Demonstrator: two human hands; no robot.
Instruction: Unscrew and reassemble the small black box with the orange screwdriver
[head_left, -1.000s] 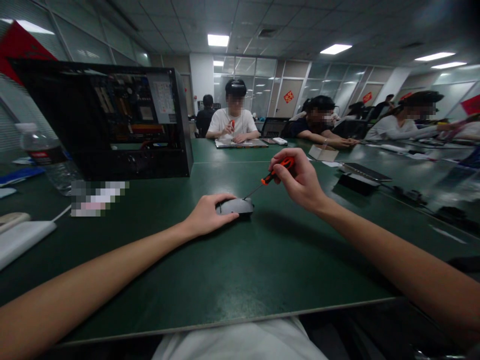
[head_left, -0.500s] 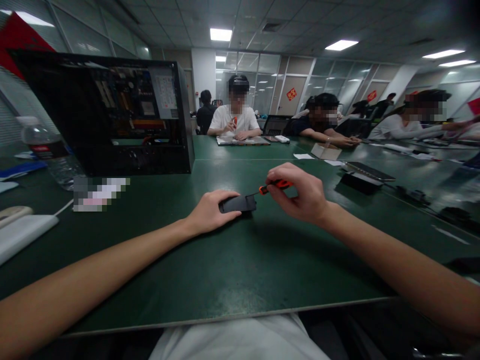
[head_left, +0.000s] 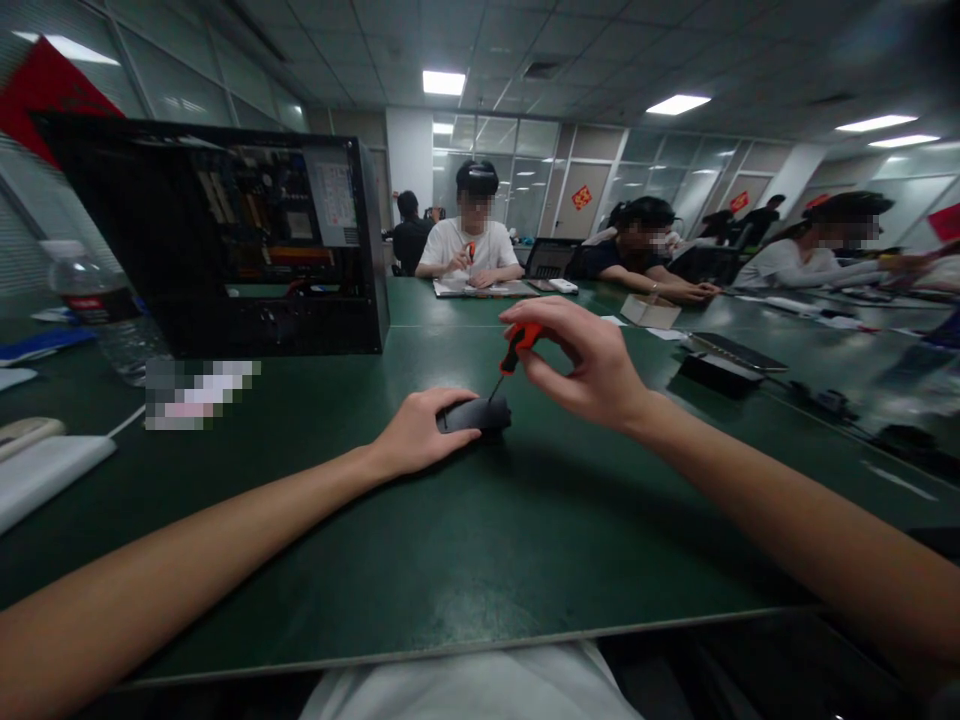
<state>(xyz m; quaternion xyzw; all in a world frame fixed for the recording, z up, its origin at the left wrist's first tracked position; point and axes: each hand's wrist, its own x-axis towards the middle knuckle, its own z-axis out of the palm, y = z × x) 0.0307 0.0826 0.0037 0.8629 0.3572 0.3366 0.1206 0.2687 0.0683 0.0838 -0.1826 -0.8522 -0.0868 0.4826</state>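
A small dark grey mouse-shaped device (head_left: 480, 414) lies on the green table (head_left: 480, 540) in front of me. My left hand (head_left: 420, 430) grips its left side and holds it down. My right hand (head_left: 585, 365) holds a red-and-black screwdriver (head_left: 512, 353) by the handle, slanted steeply, with its thin tip touching the top of the device.
An open black computer case (head_left: 225, 240) stands at the back left beside a plastic water bottle (head_left: 97, 310). A white object (head_left: 45, 475) lies at the far left. Black flat devices (head_left: 731, 355) lie to the right. Several other people sit working at the far tables.
The screwdriver went from nearly level at the device's right edge to steeply slanted, tip on top of the device. My right hand rose and shifted left. My left hand stayed.
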